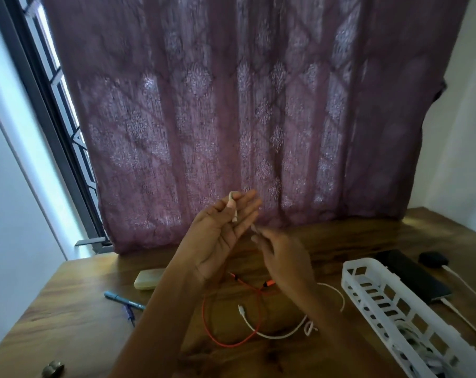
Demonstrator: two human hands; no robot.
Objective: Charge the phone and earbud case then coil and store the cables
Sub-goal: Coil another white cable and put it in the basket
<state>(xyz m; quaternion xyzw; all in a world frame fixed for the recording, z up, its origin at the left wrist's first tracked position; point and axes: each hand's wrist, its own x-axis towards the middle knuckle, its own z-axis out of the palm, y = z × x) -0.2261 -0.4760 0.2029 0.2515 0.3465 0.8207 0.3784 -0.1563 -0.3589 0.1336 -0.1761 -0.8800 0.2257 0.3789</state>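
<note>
At the near left corner of the desk (81,309) I see a small metal object (52,369), and along the near right edge a white slotted basket (350,279) that seems to hold pale cables already. Mid-desk, below the hands, an orange cable (247,282) and a white cable (275,337) lie in loose, overlapping loops, uncoiled. Toward the left edge there is a blue pen (123,299) and a beige bar (148,279). Above the cables both hands are raised. The left hand (223,236) is palm up with its fingers mostly straight and its thumb pinching a white plug (234,212) against them. The right hand (283,257) has curled fingertips close to the left palm. They are blurred, so I cannot tell whether they grip a cable end. Near the far right corner the dark phone (414,276) and the black earbud case (433,259) each have a white lead plugged in. A purple curtain (258,105) hangs behind the far edge. I judge these cables to be light, limp and springy: loops would relax if let go, and the smooth sheath could slide. I would hold at the stiff plug body, wind around the spread fingers, and lift the orange one clear of the white first so they don't drag each other.
</note>
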